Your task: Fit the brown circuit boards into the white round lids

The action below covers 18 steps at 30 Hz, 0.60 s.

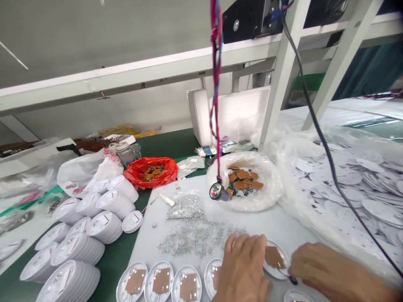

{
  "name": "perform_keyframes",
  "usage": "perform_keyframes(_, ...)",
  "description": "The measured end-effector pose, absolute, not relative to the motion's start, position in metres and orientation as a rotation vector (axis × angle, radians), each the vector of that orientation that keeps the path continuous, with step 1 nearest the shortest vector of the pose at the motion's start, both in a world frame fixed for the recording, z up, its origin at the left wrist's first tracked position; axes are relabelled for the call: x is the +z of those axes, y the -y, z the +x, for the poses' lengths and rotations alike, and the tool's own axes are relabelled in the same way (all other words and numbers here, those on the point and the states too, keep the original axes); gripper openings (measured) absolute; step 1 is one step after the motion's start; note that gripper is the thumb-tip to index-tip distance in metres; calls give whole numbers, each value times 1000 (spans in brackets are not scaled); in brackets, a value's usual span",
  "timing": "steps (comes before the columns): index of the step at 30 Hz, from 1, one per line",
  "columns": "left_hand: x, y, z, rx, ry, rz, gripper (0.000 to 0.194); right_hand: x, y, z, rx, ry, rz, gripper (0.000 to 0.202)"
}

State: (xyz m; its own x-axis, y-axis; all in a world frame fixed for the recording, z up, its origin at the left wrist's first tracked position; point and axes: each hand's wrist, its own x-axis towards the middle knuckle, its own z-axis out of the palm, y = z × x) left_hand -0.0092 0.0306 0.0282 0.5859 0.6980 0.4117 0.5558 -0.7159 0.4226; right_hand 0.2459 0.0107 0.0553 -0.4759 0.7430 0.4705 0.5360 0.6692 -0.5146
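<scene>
My left hand (244, 268) lies flat, fingers together, over a white round disc (277, 262) that carries a brown circuit board (273, 256). My right hand (317, 270) rests just right of that disc, fingertips at a small black part (292, 280) on a thin wire; whether it grips the part is unclear. Three more discs with brown boards (161, 280) lie in a row along the near edge. Loose small silver screws (195, 237) are scattered on the white mat in front of my hands.
Stacks of white discs (78, 247) fill the left. A bag of brown boards (245, 180), a red bag (151, 170), a hanging screwdriver (218, 191) on a red-blue cord and a large bag of discs (352, 184) stand behind.
</scene>
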Motion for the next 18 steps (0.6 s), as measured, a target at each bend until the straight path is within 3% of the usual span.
perform_keyframes(3,48,-36,-10,673,-980,2553,76,49,-11,245,59,2561,-760,19)
perform_keyframes(11,49,-40,5,430,-1074,2430,83,45,-23,225,10,2503,-809,21)
perform_keyframes(14,54,-42,6,326,-1082,2390,89,32,-13,216,-38,2507,-917,33)
perform_keyframes(18,60,-41,6,258,-1074,2382,80,26,-9,215,-44,2547,-960,31)
